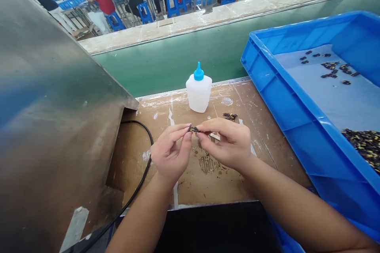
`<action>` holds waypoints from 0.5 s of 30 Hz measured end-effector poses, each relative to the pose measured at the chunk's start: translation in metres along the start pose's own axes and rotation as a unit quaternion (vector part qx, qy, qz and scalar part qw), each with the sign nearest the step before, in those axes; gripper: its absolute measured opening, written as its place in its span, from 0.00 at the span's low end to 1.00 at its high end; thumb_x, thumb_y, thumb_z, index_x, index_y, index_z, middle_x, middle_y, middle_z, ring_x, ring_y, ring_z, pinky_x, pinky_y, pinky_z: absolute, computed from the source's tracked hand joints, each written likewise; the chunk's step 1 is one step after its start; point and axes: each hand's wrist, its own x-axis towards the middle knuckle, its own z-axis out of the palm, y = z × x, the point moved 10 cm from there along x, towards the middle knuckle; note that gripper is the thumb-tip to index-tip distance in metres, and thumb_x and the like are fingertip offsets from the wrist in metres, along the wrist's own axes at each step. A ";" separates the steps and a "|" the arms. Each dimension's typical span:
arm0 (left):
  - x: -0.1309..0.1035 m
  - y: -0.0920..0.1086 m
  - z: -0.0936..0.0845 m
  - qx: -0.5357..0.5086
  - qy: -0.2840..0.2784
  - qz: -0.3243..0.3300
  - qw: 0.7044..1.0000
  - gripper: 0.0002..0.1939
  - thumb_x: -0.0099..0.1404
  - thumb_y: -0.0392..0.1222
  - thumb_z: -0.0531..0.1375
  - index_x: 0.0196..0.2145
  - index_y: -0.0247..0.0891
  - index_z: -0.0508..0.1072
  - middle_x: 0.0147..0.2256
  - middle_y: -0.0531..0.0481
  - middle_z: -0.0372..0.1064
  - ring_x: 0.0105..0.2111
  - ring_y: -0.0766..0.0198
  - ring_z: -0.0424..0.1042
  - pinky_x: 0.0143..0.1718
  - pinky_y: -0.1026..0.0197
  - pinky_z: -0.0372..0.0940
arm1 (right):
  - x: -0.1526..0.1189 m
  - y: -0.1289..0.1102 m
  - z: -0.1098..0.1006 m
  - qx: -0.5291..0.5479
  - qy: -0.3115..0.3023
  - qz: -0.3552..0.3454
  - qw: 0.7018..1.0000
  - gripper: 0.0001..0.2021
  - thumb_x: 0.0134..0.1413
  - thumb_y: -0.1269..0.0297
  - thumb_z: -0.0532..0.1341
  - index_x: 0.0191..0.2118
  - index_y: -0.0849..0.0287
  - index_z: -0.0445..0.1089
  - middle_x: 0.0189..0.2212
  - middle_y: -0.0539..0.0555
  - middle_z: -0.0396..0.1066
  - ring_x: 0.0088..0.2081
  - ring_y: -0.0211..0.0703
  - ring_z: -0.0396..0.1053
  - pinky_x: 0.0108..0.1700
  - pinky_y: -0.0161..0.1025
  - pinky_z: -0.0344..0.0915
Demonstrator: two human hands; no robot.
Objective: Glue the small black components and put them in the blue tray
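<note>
Over the brown cardboard work surface, my left hand (172, 151) and my right hand (227, 142) meet fingertip to fingertip. Between them is a small dark part with yellow bits (194, 129). The thumb and forefinger of each hand pinch one end of it; whether it is one piece or two I cannot tell. Behind my right hand lies a little pile of similar dark and yellow parts (230, 116). A white squeeze bottle (198, 94) with a blue nozzle cap stands upright just beyond my hands.
At the right is a big blue bin (292, 114) with many dark and yellow parts, some scattered on its pale liner. A metal housing (59, 87) rises at the left, with a black cable (150, 142) beside it. A green belt (166, 55) runs behind; several people sit farther back.
</note>
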 end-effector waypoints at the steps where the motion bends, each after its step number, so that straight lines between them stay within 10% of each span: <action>1: 0.000 -0.003 0.001 -0.009 -0.005 -0.013 1.000 0.08 0.69 0.31 0.67 0.44 0.40 0.83 0.44 0.45 0.84 0.43 0.58 0.84 0.45 0.55 0.81 | 0.000 -0.004 0.000 -0.023 0.002 -0.024 0.999 0.08 0.62 0.74 0.68 0.44 0.54 0.80 0.37 0.52 0.84 0.35 0.42 0.82 0.38 0.38 0.82; 15: -0.004 -0.034 0.007 -0.165 -0.004 -0.201 0.966 0.06 0.71 0.39 0.69 0.33 0.38 0.82 0.40 0.45 0.85 0.39 0.57 0.86 0.43 0.57 0.82 | -0.002 0.008 0.002 0.026 -0.021 0.039 0.999 0.06 0.64 0.72 0.68 0.43 0.55 0.82 0.39 0.53 0.85 0.37 0.42 0.83 0.40 0.37 0.82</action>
